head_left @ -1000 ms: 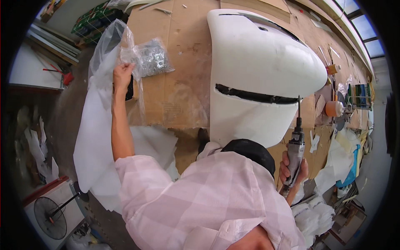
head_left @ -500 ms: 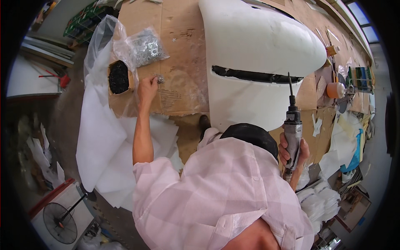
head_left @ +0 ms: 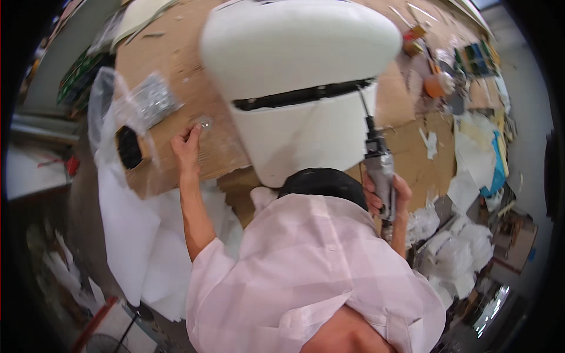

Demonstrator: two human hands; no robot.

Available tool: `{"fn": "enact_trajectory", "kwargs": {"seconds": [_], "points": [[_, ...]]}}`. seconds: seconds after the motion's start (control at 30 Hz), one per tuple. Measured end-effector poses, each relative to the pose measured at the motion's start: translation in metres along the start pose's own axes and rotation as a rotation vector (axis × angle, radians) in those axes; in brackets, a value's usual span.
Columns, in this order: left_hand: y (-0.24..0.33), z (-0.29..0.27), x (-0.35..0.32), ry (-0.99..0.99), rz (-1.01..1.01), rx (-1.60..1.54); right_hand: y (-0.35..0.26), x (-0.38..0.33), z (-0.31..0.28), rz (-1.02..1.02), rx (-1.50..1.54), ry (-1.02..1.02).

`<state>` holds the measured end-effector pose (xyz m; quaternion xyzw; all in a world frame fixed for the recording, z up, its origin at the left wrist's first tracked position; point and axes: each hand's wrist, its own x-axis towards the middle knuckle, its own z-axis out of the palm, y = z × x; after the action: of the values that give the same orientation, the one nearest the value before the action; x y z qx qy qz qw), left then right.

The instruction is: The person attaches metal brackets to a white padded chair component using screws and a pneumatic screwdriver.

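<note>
My left hand (head_left: pixel 187 146) reaches across the cardboard-covered table (head_left: pixel 176 53), its fingertips pinching a small clear piece (head_left: pixel 204 122). My right hand (head_left: pixel 388 197) grips a grey power tool (head_left: pixel 378 167) held upright. The tool's long thin bit points up to the right end of a black slot (head_left: pixel 303 96) in a large white moulded shell (head_left: pixel 294 41). The shell stands on the table right in front of me.
A clear plastic bag of small metal parts (head_left: pixel 150 100) and a black brush-like thing (head_left: pixel 128 147) lie left of my left hand. White sheeting (head_left: pixel 126 235) hangs off the table's edge. Scraps, an orange cup (head_left: pixel 436 84) and crumpled paper (head_left: pixel 459 253) crowd the right side.
My left hand let go of the plastic bag and came down to the small clear piece. My right hand brought the tool's bit nearer the black slot.
</note>
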<state>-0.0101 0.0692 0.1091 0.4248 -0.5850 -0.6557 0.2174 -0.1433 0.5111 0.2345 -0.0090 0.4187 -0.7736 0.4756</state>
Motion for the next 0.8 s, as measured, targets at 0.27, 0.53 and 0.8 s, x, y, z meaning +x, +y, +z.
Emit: {"fn": "enact_trajectory", "kwargs": {"seconds": [0.27, 0.53, 0.8], "points": [[0.024, 0.193, -0.063, -0.299, 0.143, -0.012, -0.013, -0.020, -0.034, -0.116, 0.133, -0.047], [0.033, 0.247, -0.067, -0.113, 0.210, 0.054, -0.031, -0.040, -0.076, -0.106, 0.143, -0.054], [0.032, 0.268, -0.076, 0.116, 0.270, 0.029, -0.038, -0.040, -0.095, -0.072, 0.145, -0.065]]}}
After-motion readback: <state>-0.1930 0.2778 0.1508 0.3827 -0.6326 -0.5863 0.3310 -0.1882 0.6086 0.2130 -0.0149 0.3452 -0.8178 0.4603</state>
